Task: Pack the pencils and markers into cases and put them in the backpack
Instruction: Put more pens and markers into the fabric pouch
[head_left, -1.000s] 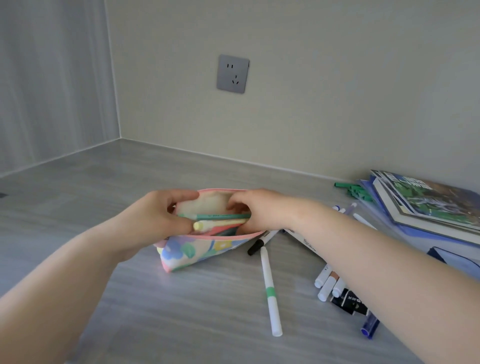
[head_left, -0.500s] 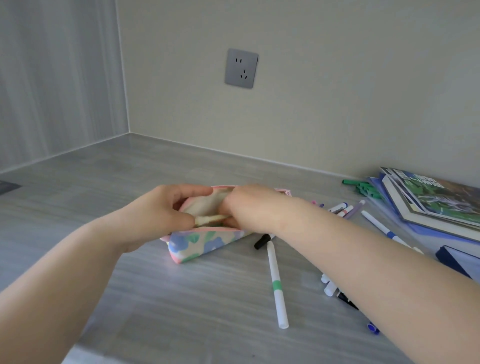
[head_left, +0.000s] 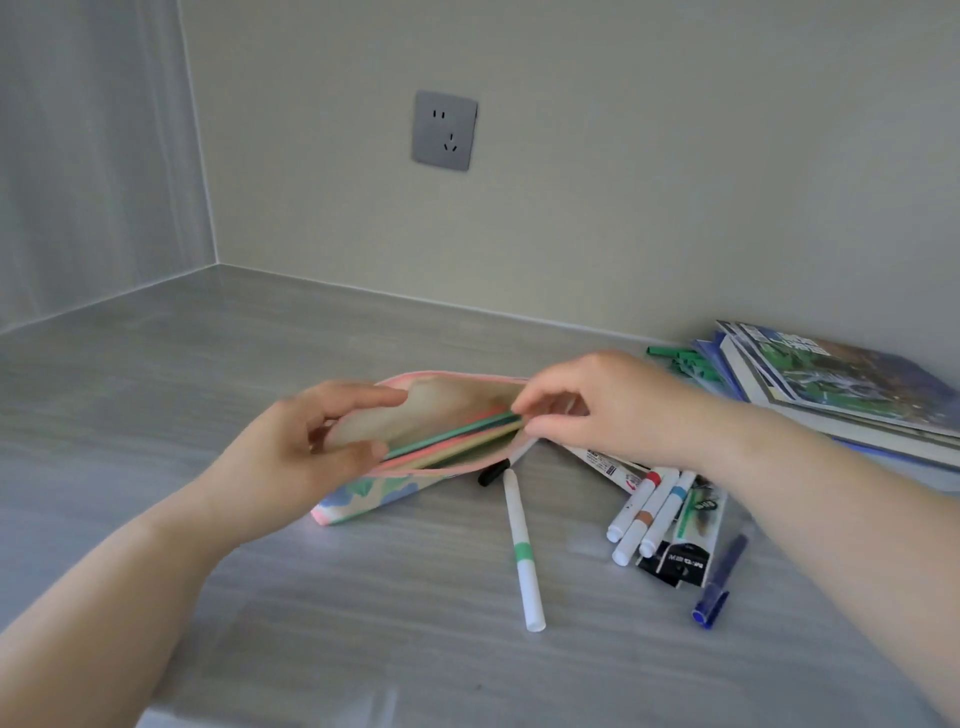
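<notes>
A floral pencil case (head_left: 374, 501) with a pink zipper edge lies open on the grey desk. My left hand (head_left: 306, 447) holds its left end and keeps the mouth spread. Several coloured pencils (head_left: 452, 439) lie inside the case. My right hand (head_left: 613, 410) pinches their right ends at the case's right side. A white marker with a green band (head_left: 522, 551) lies in front of the case. A black-capped marker (head_left: 498, 470) pokes out beside the case. Several white markers (head_left: 647, 512) and a blue pen (head_left: 719, 584) lie to the right. No backpack is in view.
A stack of books (head_left: 841, 389) lies at the right against the wall, with green pens (head_left: 680, 358) beside it. A black-labelled packet (head_left: 680, 564) sits among the markers. A wall socket (head_left: 445, 130) is above the desk. The desk (head_left: 156, 364) runs into a corner at the left.
The case mouth has been pulled wider open and the pencils now lie deeper along it. My right hand has shifted right to the pencils' ends. The camera has moved closer.
</notes>
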